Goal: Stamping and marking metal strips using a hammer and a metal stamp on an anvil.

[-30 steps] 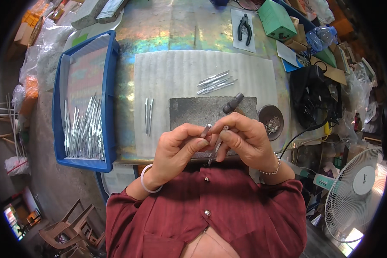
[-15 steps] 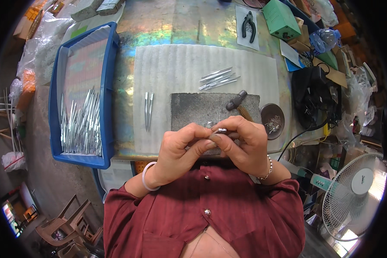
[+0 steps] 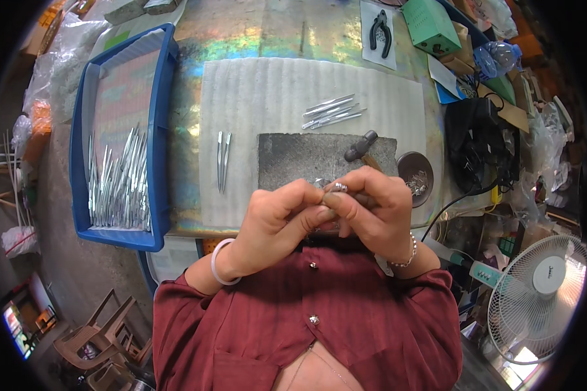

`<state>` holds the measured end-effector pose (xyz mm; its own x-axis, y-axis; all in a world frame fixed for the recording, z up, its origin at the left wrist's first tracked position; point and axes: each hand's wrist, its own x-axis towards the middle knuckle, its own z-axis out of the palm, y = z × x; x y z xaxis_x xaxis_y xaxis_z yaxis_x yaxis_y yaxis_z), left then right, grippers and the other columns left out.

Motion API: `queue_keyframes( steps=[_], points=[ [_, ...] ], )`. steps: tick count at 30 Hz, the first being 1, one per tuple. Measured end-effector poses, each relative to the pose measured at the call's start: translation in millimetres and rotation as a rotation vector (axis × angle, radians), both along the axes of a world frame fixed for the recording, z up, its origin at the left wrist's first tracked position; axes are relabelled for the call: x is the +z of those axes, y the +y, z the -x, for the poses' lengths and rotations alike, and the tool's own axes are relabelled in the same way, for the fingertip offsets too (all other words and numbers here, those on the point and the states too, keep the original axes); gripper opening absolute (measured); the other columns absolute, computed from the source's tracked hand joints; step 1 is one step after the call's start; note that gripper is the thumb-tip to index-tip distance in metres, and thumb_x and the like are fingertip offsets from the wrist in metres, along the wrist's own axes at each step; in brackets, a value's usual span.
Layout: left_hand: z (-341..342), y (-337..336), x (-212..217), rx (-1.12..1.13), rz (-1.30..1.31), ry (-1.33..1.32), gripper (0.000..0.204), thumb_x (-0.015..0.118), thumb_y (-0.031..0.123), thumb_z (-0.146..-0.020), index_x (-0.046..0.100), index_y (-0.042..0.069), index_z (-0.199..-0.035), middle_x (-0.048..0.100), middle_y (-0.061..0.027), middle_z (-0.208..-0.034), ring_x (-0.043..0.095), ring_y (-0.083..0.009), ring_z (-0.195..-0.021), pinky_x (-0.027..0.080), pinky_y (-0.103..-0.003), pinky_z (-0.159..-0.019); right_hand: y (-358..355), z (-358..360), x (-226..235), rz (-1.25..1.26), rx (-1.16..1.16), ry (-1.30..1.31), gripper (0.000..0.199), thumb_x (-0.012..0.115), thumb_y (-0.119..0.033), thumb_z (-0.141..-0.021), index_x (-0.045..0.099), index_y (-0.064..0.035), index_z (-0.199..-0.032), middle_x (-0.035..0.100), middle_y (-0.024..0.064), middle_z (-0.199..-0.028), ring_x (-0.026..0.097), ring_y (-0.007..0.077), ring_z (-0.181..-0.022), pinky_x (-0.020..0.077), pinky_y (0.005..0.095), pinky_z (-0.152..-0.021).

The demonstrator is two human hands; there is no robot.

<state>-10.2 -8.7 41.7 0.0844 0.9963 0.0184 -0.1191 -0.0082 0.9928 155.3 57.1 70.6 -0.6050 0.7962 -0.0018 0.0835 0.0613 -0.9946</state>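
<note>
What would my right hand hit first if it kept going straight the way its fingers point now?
The right hand points toward the left hand, and their fingertips already meet around a small metal piece. It would meet that piece and the left fingers first.

One head camera looks straight down, close above both hands (image 3: 326, 215) and the workbench (image 3: 241, 45).

Hands: left hand (image 3: 277, 225) and right hand (image 3: 372, 212) now press closer together below the grey block (image 3: 306, 159).
Metal piece (image 3: 336, 189): earlier sticking out, now nearly hidden between fingertips.
</note>
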Motion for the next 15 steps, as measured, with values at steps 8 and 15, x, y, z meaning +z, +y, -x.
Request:
queue_keyframes(
  steps=[8,15],
  points=[
    [12,15,9,-0.100,0.218,-0.035,0.012,0.060,0.008,-0.090,0.055,-0.002,-0.087,0.061,-0.0021,-0.068,0.054,-0.0029,-0.063,0.044,-0.019,-0.052,20,6,-9,0.487,-0.019,0.055,0.016,0.061,-0.010,-0.088,0.054,-0.0011,-0.077,0.059,0.0027,-0.062,0.050,0.0044,-0.044,0.0360,0.0168,-0.038],
    [22,25,14,-0.233,0.394,-0.090,0.019,0.059,0.019,-0.092,0.054,0.001,-0.085,0.057,0.0007,-0.066,0.054,-0.0040,-0.051,0.043,-0.019,-0.043,23,12,-21,0.731,-0.048,0.191,0.020,0.063,-0.013,-0.087,0.055,-0.0046,-0.072,0.054,0.0016,-0.059,0.043,0.0047,-0.038,0.0322,0.0165,-0.034]
  ],
)
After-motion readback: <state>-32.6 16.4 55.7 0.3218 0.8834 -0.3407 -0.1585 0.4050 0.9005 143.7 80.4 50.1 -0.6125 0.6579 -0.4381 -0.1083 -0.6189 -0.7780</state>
